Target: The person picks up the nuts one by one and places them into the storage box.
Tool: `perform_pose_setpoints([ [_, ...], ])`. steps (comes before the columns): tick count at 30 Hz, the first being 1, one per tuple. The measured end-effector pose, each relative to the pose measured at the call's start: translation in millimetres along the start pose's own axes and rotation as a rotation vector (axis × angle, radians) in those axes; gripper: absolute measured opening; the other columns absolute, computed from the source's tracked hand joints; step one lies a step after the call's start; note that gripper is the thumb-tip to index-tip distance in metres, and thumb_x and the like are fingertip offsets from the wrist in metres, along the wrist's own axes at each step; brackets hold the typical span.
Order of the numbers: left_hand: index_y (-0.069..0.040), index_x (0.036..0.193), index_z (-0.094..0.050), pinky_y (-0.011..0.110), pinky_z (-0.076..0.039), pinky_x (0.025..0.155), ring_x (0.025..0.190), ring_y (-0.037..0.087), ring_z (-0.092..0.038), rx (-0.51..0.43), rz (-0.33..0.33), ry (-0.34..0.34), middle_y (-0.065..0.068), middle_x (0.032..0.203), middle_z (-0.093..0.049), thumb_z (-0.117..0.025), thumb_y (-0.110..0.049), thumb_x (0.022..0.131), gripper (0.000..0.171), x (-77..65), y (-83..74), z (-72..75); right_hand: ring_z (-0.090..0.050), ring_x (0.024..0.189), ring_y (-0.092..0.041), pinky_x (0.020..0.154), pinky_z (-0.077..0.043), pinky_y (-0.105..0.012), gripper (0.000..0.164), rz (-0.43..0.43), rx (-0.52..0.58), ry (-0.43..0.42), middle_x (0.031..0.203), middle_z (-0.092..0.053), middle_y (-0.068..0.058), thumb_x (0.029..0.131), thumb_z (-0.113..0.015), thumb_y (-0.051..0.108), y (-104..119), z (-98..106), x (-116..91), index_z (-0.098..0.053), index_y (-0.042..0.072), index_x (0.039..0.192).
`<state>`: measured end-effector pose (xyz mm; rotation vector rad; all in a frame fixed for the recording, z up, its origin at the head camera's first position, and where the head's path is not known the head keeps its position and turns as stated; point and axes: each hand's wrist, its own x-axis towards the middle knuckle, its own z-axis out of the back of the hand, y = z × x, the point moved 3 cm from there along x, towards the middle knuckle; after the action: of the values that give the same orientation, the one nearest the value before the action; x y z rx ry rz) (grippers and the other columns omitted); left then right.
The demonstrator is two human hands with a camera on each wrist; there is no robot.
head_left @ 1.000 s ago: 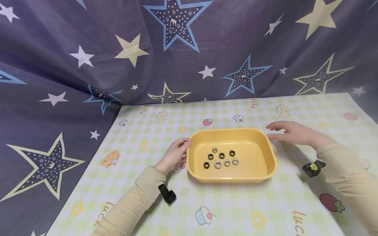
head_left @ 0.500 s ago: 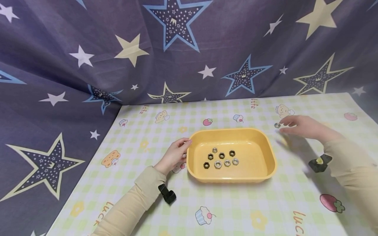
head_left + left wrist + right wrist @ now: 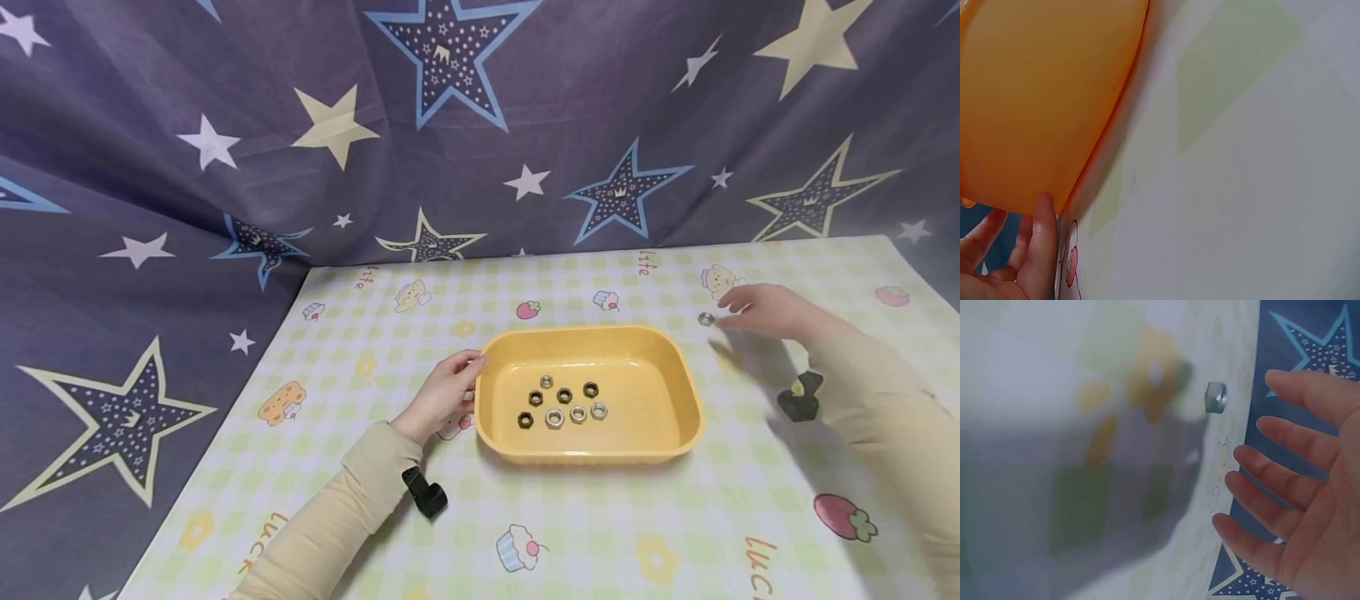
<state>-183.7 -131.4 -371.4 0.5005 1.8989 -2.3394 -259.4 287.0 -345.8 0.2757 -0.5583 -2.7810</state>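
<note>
My left hand [image 3: 441, 392] holds the left end of a yellow plastic tray [image 3: 585, 454]. In the left wrist view, its thumb [image 3: 1044, 234] lies against the outer wall, and the other fingertips are partly hidden at the tray's edge. Several hex nuts lie flat in the tray, some silver like this silver nut [image 3: 554, 418], some dark like this dark nut [image 3: 565, 396]. Beyond the tray's right corner, a lone hex nut [image 3: 1215, 397] rests on the tablecloth. My right hand [image 3: 768, 310] hovers just right of it, fingers spread and holding nothing in the right wrist view.
A checked tablecloth [image 3: 420, 550] with printed cupcakes, strawberries and bears covers the table. Behind it hangs a dark curtain [image 3: 285, 67] with stars. Black wrist cameras sit on both forearms, such as the left camera [image 3: 425, 493].
My right hand has moved right from the tray's rim, and the lone nut it hid came into sight. The left hand, the tray and the nuts inside have stayed put.
</note>
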Motion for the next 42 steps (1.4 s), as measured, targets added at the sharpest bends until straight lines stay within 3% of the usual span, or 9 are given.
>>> perform_pose_setpoints([
  [12, 0.000, 0.123, -0.054, 0.023, -0.054, 0.060, 0.073, 0.011, -0.060, 0.007, -0.007, 0.012, 0.013, 0.102, -0.060, -0.048, -0.025, 0.100, 0.035, 1.8, 0.0, 0.0, -0.061, 0.085, -0.037, 0.082, -0.047, -0.055, 0.037, 0.012, -0.036, 0.018, 0.093, -0.063, -0.027, 0.082, -0.069, 0.020, -7.4, -6.2, 14.5, -0.059, -0.009, 0.103],
  [27, 0.000, 0.123, -0.054, 0.023, -0.053, 0.060, 0.071, 0.011, -0.059, -0.007, 0.001, 0.011, 0.011, 0.099, -0.059, -0.048, -0.026, 0.100, 0.035, 0.4, -0.8, -0.2, -0.061, 0.087, -0.042, 0.082, -0.047, -0.056, 0.032, 0.051, -0.091, 0.017, 0.094, -0.063, -0.029, 0.076, -0.070, 0.015, -7.0, -11.2, 26.7, -0.062, -0.007, 0.098],
  [36, -0.003, 0.123, -0.055, 0.024, -0.053, 0.058, 0.070, 0.011, -0.060, -0.018, 0.003, 0.001, 0.008, 0.097, -0.060, -0.049, -0.030, 0.100, 0.036, 20.8, 21.4, 4.0, -0.061, 0.084, -0.038, 0.082, -0.047, -0.056, 0.024, 0.085, -0.114, -0.003, 0.087, -0.065, -0.024, 0.076, -0.069, 0.014, -7.7, -14.6, 29.1, -0.066, -0.004, 0.092],
  [42, -0.006, 0.121, -0.057, 0.025, -0.054, 0.059, 0.069, 0.011, -0.059, -0.009, -0.010, -0.023, 0.006, 0.094, -0.060, -0.050, -0.030, 0.099, 0.033, 21.6, 23.0, 3.1, -0.060, 0.084, -0.038, 0.083, -0.046, -0.056, 0.023, 0.073, -0.114, -0.004, 0.087, -0.065, -0.023, 0.076, -0.069, 0.014, -7.7, -16.0, 29.5, -0.066, -0.003, 0.091],
])
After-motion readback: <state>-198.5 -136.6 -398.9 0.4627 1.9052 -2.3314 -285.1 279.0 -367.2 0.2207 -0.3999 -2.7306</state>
